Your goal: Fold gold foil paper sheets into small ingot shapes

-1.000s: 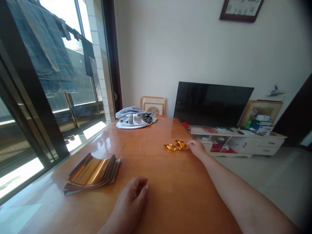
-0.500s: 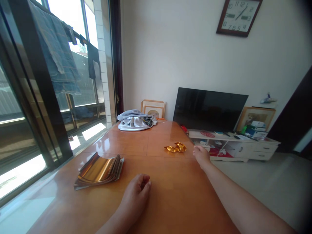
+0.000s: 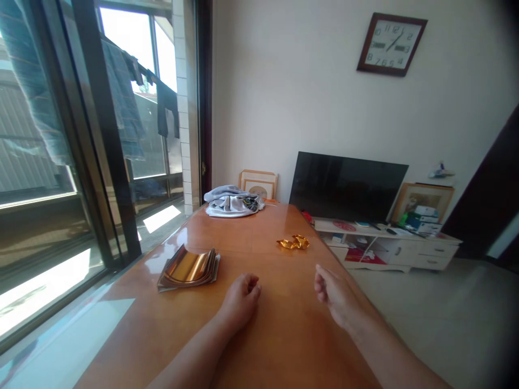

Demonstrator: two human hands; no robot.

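My left hand [image 3: 243, 298] rests on the wooden table [image 3: 279, 351] with its fingers curled in and the thumb close to them. Nothing shows in it. To its left lies a curved stack of shiny gold foil paper sheets [image 3: 187, 267], apart from the hand. My right hand [image 3: 333, 289] is over the table's right side, fingers curled into a loose fist, with nothing visible in it. Beyond it, two folded gold foil paper pieces [image 3: 300, 242] lie close together on the tabletop, touched by neither hand.
A heap of light grey cloth [image 3: 233, 202] sits at the table's far end, with framed pictures [image 3: 259, 183] behind it. Past the right edge stand a television [image 3: 348, 186] and a low white cabinet [image 3: 430, 251]. Sliding glass doors [image 3: 87, 162] run along the left.
My right hand has drawn back toward me, away from the table's right edge. My left hand stays curled on the table. The view has shifted slightly.
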